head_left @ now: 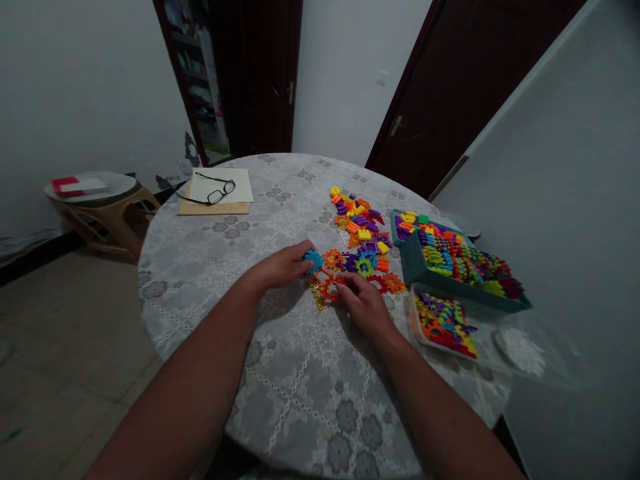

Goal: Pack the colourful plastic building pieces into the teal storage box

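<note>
Resting on the round table (300, 393), my right hand (365, 303) pinches an orange frame piece (329, 288) with curled fingers; my left hand (283, 267) grips a blue piece (314, 259) just beside it. Beyond lie loose pieces (360, 220) and glasses (216, 193).

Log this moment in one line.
left hand: holds blue toothed plastic piece | right hand: fingers on orange open-frame plastic pieces | nearby: teal plastic box of coloured pieces | surface: round lace-covered table
</note>
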`<state>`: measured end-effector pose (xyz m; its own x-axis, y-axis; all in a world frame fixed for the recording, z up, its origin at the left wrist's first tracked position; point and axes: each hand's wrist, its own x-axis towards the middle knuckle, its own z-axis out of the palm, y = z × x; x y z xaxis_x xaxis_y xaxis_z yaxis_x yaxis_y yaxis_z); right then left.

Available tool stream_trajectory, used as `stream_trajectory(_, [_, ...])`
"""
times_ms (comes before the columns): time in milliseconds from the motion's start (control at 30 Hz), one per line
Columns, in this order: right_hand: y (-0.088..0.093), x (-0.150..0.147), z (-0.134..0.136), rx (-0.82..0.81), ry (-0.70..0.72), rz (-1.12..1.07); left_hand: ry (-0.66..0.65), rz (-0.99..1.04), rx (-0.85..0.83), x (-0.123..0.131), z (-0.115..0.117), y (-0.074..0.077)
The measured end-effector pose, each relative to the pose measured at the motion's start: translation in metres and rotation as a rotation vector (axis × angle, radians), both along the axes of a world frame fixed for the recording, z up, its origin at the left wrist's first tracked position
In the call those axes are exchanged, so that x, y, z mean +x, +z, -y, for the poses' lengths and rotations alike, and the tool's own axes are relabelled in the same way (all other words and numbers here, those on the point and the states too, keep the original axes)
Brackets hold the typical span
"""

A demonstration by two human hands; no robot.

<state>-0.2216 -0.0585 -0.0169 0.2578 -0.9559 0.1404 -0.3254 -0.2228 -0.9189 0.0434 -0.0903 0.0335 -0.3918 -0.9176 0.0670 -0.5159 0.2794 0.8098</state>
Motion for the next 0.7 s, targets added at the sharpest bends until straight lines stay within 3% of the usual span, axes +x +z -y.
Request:
stream_trajectory(200, [-0.003, 0.017, -0.007, 0.008, -0.007, 0.111, -0.119, -0.040, 0.021, -0.010, 0.001, -0.009])
stream_trajectory(333, [-0.004, 0.029, -0.007, 0.069, -0.034, 0.235, -0.175, -0.130, 0.055, -0.013, -0.001, -0.003])
stream_trajectory(433, [-0.002, 0.031, -0.006, 0.089, -0.028, 0.234, -0.183, -0.071, 0.090, -0.014, -0.003, 0.002])
stream_trajectory(533, [0.003, 0.026, -0.007, -0.076, -0.030, 0.031, -0.121, -0.050, 0.136, -0.014, -0.002, 0.000])
stream_trajectory(633, [0.007, 0.021, -0.014, -0.290, 0.034, -0.320, 0.032, -0.142, 0.137, -0.010, 0.002, -0.004])
stream_trajectory(700, [0.011, 0.021, -0.020, -0.321, 0.106, -0.527, 0.160, -0.192, 0.091, -0.007, 0.006, -0.007])
